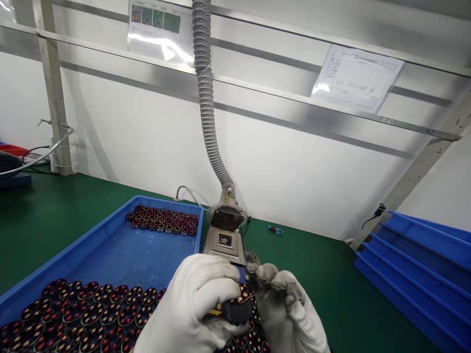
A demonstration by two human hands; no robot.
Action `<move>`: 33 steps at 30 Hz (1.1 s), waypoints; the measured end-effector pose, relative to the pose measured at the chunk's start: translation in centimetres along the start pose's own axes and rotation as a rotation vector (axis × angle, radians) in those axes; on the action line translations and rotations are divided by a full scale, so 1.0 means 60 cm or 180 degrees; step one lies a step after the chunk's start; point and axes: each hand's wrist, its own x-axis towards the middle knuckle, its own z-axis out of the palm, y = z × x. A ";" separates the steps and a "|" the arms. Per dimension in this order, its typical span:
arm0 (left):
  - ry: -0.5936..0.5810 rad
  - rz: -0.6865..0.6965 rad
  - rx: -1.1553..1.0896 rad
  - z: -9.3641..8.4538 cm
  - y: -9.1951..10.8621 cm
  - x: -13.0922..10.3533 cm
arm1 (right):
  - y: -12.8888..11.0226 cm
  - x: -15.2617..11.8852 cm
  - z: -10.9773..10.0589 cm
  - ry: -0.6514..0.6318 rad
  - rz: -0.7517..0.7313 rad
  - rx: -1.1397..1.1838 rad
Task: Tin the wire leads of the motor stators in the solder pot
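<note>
My left hand [195,304], in a white glove, is wrapped round a small black part [238,310] with copper windings on top and a yellow mark on its side. Just to its right, my right hand [285,304] has its fingers curled together at a thin copper-coloured wire from the part. The glove's fingertips are stained dark. Many round parts with red and copper windings [91,314] lie in rows in a blue tray [132,260], in front of and below my hands.
Behind my hands stands a metal soldering station [224,242] under a flexible grey duct [208,98]. Stacked blue trays [419,269] are at the right. Small blue-handled cutters [275,230] lie on the green table [312,250].
</note>
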 end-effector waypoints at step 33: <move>-0.1150 -0.1928 -0.2065 0.006 -0.010 -0.058 | 0.001 -0.007 0.007 -0.1114 0.0266 0.0361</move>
